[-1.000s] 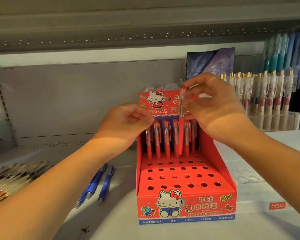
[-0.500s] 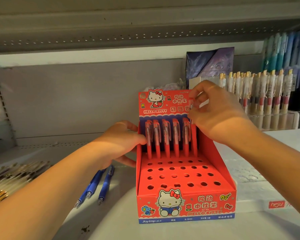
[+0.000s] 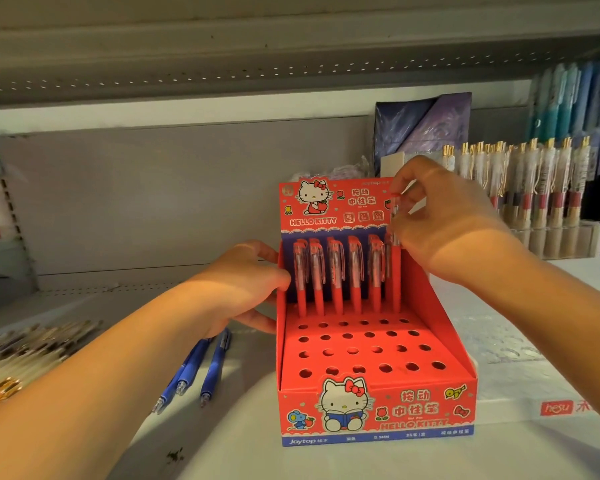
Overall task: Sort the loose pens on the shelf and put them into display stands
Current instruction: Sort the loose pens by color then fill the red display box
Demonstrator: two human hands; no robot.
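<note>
On the grey shelf [image 3: 243, 455], the middle is taken up by the red display stand [image 3: 378, 410]. It is flanked on the right by a clear stand of gold-clipped pens [image 3: 534, 181] and on the far left by a heap of loose pens [image 3: 21, 351].

The stand's left wall is gripped by the left hand [image 3: 243, 282], with fingers curled above and the thumb below. A second ago this hand was raised near the pen tops with nothing in it, so the stand is now being steadied.

The right hand [image 3: 444, 220] is held at the stand's back right corner, and the upper end of a red pen [image 3: 396, 289] is pinched between its fingertips. A second ago that pen was held higher, over the middle of the back row. It has since been carried to the rightmost place and lowered, and its barrel now stands upright beside the row of red pens [image 3: 335, 271], level with them. The back row is thereby judged to be filled, six across, though whether the tip is fully seated cannot be told.

The holes in front [image 3: 361, 348] are all unfilled (four rows of them), so much of the sorting is judged to remain. Three blue pens [image 3: 201, 365] are left lying loose just beside the stand, under the left forearm.
</note>
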